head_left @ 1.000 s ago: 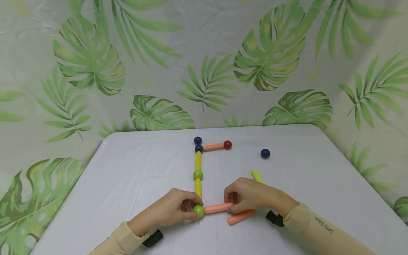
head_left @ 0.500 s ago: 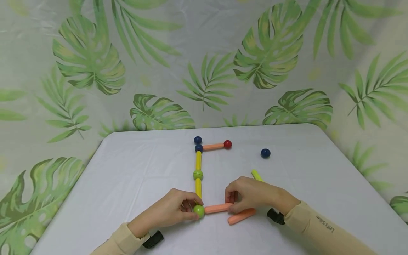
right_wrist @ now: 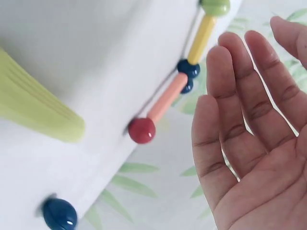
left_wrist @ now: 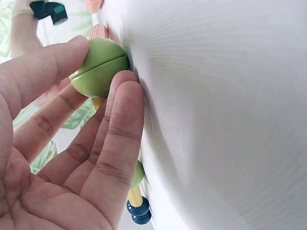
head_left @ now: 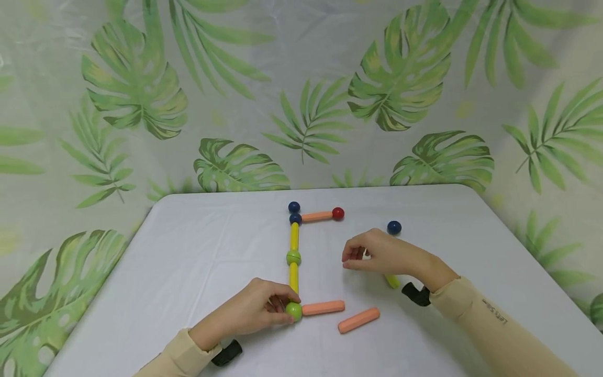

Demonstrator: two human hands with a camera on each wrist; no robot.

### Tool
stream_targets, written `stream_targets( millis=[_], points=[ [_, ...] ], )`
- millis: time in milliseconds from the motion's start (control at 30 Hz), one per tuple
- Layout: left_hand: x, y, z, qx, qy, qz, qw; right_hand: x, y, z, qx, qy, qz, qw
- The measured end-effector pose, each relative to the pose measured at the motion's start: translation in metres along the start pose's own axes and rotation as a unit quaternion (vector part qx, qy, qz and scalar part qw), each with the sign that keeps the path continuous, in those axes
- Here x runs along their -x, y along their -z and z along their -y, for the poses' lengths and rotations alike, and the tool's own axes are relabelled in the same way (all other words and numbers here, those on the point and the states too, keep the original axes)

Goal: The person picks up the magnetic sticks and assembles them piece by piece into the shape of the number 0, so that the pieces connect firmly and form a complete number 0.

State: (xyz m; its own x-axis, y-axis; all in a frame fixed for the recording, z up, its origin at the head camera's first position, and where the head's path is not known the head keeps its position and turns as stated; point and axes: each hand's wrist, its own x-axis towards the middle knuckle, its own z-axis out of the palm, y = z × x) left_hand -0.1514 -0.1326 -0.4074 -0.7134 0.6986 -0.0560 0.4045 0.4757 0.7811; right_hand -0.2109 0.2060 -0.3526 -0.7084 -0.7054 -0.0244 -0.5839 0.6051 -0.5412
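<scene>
My left hand [head_left: 259,309] pinches a green ball [left_wrist: 100,67] between thumb and fingers at the near end of a chain of balls and rods. From that ball a yellow rod [head_left: 293,277] runs away to a second green ball [head_left: 293,257], and a pink rod [head_left: 323,308] points right with its far end bare. Above the table, right of the chain, my right hand [head_left: 383,254] holds nothing, its fingers relaxed. Below it lies a lime rod [right_wrist: 38,100], partly hidden by the hand in the head view.
Farther back, another yellow rod [head_left: 294,236] meets a blue ball [head_left: 295,219], with a second blue ball [head_left: 294,207] behind. A pink rod [head_left: 316,216] leads to a red ball [head_left: 338,213]. Lying loose on the right are a pink rod [head_left: 359,320] and a blue ball [head_left: 394,227].
My right hand has let go of the near pink rod and moved up and away toward the back right. The left hand stays on the green ball.
</scene>
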Motion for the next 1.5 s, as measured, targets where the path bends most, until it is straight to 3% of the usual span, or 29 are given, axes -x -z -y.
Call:
stream_targets(
  millis=[333, 600, 800, 1133, 1500],
  points=[
    [-0.001, 0.000, 0.002, 0.007, -0.001, 0.008, 0.9999, -0.064, 0.023, -0.014, 0.031, -0.004, -0.055, 0.9980],
    [-0.002, -0.001, 0.003, 0.017, 0.003, 0.011, 0.9998, -0.123, 0.025, -0.027, 0.020, -0.082, -0.053, 0.9950],
    [-0.003, -0.002, 0.003, 0.021, 0.013, 0.016, 0.9996, -0.158, 0.013, -0.043, 0.030, -0.104, -0.043, 0.9931],
    [-0.003, -0.003, 0.003, 0.017, 0.014, 0.010, 0.9997, -0.191, 0.001, -0.042, 0.041, -0.106, -0.015, 0.9934],
    [0.000, 0.001, 0.002, 0.020, 0.015, 0.001, 0.9997, -0.203, -0.005, -0.040, 0.051, -0.117, -0.004, 0.9918]
  ],
)
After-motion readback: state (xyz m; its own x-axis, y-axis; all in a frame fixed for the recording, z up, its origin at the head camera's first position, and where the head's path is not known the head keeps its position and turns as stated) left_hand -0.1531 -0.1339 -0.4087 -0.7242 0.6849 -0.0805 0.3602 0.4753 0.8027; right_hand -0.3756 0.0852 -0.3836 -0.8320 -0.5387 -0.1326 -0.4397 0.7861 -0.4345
